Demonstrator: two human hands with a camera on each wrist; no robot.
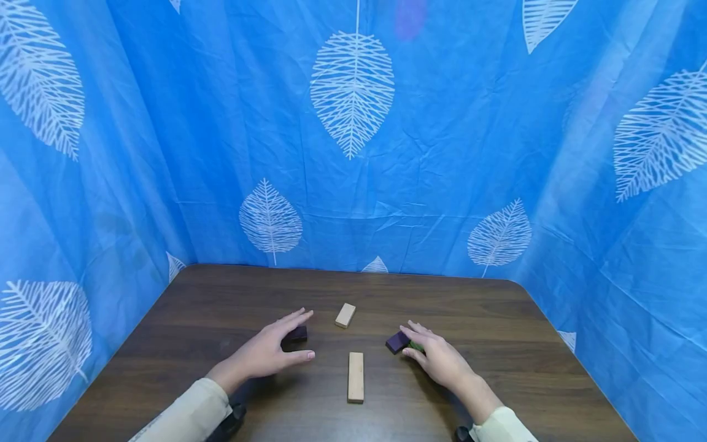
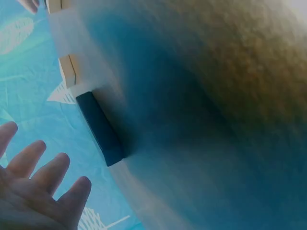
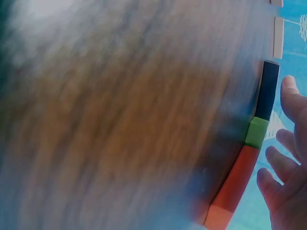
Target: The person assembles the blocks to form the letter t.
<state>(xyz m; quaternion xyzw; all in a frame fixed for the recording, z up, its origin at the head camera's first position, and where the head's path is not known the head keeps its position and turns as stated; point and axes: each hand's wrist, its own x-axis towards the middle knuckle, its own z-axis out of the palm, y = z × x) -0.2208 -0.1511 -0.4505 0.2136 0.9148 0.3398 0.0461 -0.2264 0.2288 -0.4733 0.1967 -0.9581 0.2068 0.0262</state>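
Observation:
My left hand [image 1: 265, 350] hovers with its fingers extended beside a dark block [image 1: 296, 334], which it partly covers in the head view. The left wrist view shows that dark block [image 2: 100, 129] lying apart from the fingers [image 2: 50, 172]. On the other side, my right hand [image 1: 439, 359] is held over a dark purple block [image 1: 397, 342] and a green block [image 1: 416, 347], its fingers loosely spread. A red-orange block [image 3: 235, 184] continues that row in the right wrist view; the hand hides it in the head view. Neither hand holds anything.
Two pale wooden blocks lie between the hands: a nearer long one [image 1: 356, 377] and a farther one [image 1: 345, 315]. The brown wooden table [image 1: 265, 288] ends at a blue leaf-patterned curtain [image 1: 353, 202] at the back and sides.

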